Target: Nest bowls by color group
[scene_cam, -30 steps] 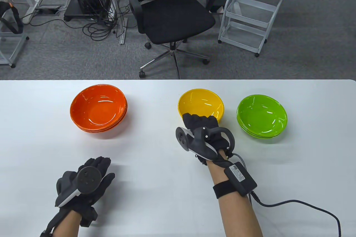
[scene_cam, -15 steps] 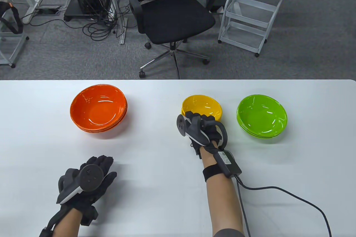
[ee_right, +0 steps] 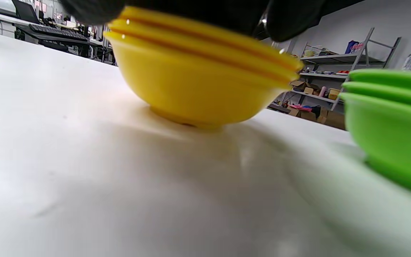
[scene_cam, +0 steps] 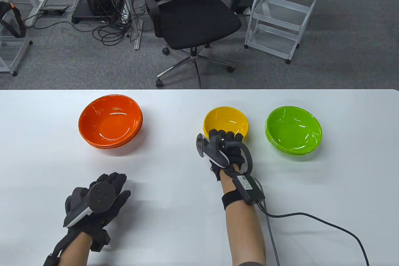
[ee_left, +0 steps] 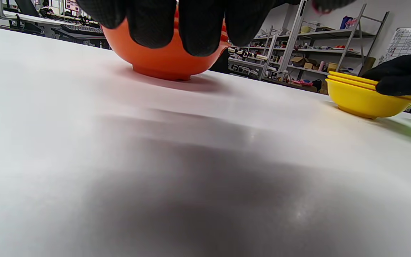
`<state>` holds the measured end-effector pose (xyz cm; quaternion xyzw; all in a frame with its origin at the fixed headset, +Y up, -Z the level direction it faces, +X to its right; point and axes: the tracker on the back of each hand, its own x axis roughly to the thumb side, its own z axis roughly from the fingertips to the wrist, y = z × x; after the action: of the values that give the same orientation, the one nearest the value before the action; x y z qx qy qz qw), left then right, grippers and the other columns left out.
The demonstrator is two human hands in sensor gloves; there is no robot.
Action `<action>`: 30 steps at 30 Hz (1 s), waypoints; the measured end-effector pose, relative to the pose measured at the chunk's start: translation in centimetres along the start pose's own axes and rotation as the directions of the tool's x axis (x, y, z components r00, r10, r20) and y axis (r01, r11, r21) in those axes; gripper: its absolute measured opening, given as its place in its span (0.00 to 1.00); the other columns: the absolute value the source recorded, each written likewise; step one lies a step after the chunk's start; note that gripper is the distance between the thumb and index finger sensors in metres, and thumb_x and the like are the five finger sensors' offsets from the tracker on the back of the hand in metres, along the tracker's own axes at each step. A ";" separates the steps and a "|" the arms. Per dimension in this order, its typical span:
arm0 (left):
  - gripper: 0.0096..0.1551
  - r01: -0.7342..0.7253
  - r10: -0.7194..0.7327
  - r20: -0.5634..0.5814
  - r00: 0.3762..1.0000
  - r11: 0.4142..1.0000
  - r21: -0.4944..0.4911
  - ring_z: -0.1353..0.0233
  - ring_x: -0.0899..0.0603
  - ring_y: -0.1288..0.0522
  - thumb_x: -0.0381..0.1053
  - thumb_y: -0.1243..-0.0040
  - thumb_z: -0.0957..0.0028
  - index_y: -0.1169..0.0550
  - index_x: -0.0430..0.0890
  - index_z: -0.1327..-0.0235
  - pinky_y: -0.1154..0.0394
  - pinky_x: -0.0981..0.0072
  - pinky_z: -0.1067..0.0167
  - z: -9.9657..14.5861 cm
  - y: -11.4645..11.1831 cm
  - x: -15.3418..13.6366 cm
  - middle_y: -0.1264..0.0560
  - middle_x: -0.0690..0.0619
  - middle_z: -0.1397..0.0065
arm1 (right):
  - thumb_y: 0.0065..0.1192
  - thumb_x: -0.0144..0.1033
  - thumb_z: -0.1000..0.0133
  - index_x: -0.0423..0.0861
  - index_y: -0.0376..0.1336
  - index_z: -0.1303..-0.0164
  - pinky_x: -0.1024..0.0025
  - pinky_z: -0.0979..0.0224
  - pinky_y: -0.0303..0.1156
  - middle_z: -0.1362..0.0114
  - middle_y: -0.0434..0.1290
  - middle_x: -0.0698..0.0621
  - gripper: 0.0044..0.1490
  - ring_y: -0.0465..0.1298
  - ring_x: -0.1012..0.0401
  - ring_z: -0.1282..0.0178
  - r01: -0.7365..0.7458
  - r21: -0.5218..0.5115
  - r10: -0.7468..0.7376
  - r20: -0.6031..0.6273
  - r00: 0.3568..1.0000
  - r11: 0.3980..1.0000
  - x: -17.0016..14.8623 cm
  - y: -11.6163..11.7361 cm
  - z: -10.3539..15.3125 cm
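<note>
- Yellow bowl stack (scene_cam: 226, 121) sat centre-right in table view, on white surface (scene_cam: 174, 166); three nested rims visible in right wrist view (ee_right: 205, 71), base down on surface.
- Right hand (scene_cam: 229, 149) lay at near (lower) edge of yellow stack, fingers (scene_cam: 223, 134) draped over rim; grip looked like a hold on the rim, thumb side hidden so can't tell how tight.
- Same contact seen from left wrist view: gloved fingertips (ee_left: 394, 76) resting on top rim of yellow stack (ee_left: 366, 100), right side of frame.
- Green bowl stack (scene_cam: 293, 130) stood just right of yellow one, apart from it, untouched; nested rims showed at right edge of right wrist view (ee_right: 391, 117).
- Orange bowl stack (scene_cam: 110, 121) stood left of centre in table view, well apart from the other two, several rims nested; seen upper middle in left wrist view (ee_left: 162, 60) behind fingertips (ee_left: 198, 32).
- Left hand (scene_cam: 96, 200) lay lower left in table view, palm down, fingers spread flat close to surface; grip wide, holding nothing, well short of orange stack.
- Black cable (scene_cam: 327, 225) ran from right forearm to lower-right corner of frame.
- Beyond surface, upper part of table view: black office chair (scene_cam: 193, 13) centre, white shelf cart (scene_cam: 283, 19) upper right.
</note>
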<state>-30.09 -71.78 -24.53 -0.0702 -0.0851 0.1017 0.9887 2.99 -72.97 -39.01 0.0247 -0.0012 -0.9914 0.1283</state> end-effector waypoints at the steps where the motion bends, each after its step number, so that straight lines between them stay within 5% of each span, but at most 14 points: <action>1: 0.41 0.000 0.000 0.000 1.000 1.000 0.006 0.17 0.25 0.36 0.64 0.58 0.45 0.36 0.49 0.19 0.39 0.32 0.23 0.1 0.1 0.0 0.35 0.39 0.15 | 0.44 0.56 0.44 0.54 0.50 0.19 0.42 0.14 0.57 0.15 0.60 0.54 0.42 0.66 0.51 0.14 0.009 -0.010 -0.009 -0.001 1.000 1.000 -0.2 -0.4 0.6; 6: 0.40 0.018 -0.018 0.001 1.000 0.999 0.034 0.18 0.25 0.35 0.63 0.58 0.45 0.35 0.48 0.20 0.38 0.31 0.24 0.6 0.3 -0.2 0.34 0.38 0.16 | 0.43 0.63 0.46 0.52 0.47 0.17 0.39 0.14 0.53 0.13 0.56 0.51 0.48 0.61 0.47 0.12 0.038 -0.045 -0.037 0.026 0.999 0.998 -1.8 -1.7 4.5; 12: 0.39 -0.054 0.056 -0.020 0.998 0.995 0.080 0.19 0.25 0.34 0.61 0.56 0.44 0.34 0.47 0.21 0.37 0.32 0.25 1.0 0.6 -1.5 0.33 0.38 0.17 | 0.41 0.73 0.49 0.50 0.40 0.12 0.34 0.14 0.48 0.08 0.48 0.47 0.60 0.52 0.40 0.09 0.040 0.073 -0.043 0.044 0.998 0.997 -4.1 -0.9 13.8; 17: 0.38 -0.044 0.046 -0.015 0.999 0.994 0.101 0.19 0.26 0.34 0.61 0.56 0.44 0.34 0.47 0.21 0.37 0.32 0.25 1.2 0.7 -1.5 0.32 0.38 0.17 | 0.45 0.72 0.49 0.49 0.42 0.13 0.32 0.15 0.47 0.09 0.48 0.46 0.59 0.51 0.38 0.10 0.355 -0.062 -0.357 -0.012 0.934 0.933 -6.3 1.0 19.7; 21: 0.38 -0.053 0.054 -0.003 0.999 0.995 0.085 0.20 0.25 0.33 0.61 0.55 0.44 0.33 0.46 0.22 0.36 0.32 0.26 1.3 0.1 -1.1 0.32 0.37 0.18 | 0.46 0.71 0.49 0.50 0.43 0.14 0.34 0.14 0.49 0.10 0.50 0.48 0.57 0.53 0.42 0.10 0.250 -0.132 -0.260 -0.067 0.963 0.959 -7.9 1.4 19.2; 25: 0.38 -0.032 0.032 0.001 0.999 0.996 0.078 0.19 0.25 0.34 0.61 0.55 0.44 0.34 0.46 0.21 0.36 0.32 0.26 1.0 0.0 -0.7 0.32 0.38 0.17 | 0.47 0.71 0.49 0.52 0.43 0.15 0.35 0.14 0.48 0.10 0.50 0.49 0.56 0.52 0.44 0.09 0.231 -0.064 -0.235 -0.080 0.969 0.971 -8.7 2.8 17.4; 30: 0.38 -0.032 0.035 -0.048 0.998 0.998 0.061 0.19 0.26 0.34 0.60 0.55 0.44 0.34 0.47 0.21 0.37 0.32 0.25 0.6 -0.5 -1.6 0.33 0.38 0.17 | 0.46 0.71 0.48 0.52 0.44 0.15 0.35 0.14 0.49 0.10 0.50 0.49 0.55 0.52 0.43 0.09 0.194 -0.095 -0.200 -0.050 0.979 0.976 -9.0 2.9 16.1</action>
<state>-31.69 -72.53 -24.08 -0.0442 -0.0567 0.1192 0.9903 11.66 -73.58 -22.45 0.0482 0.0495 -0.9972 0.0303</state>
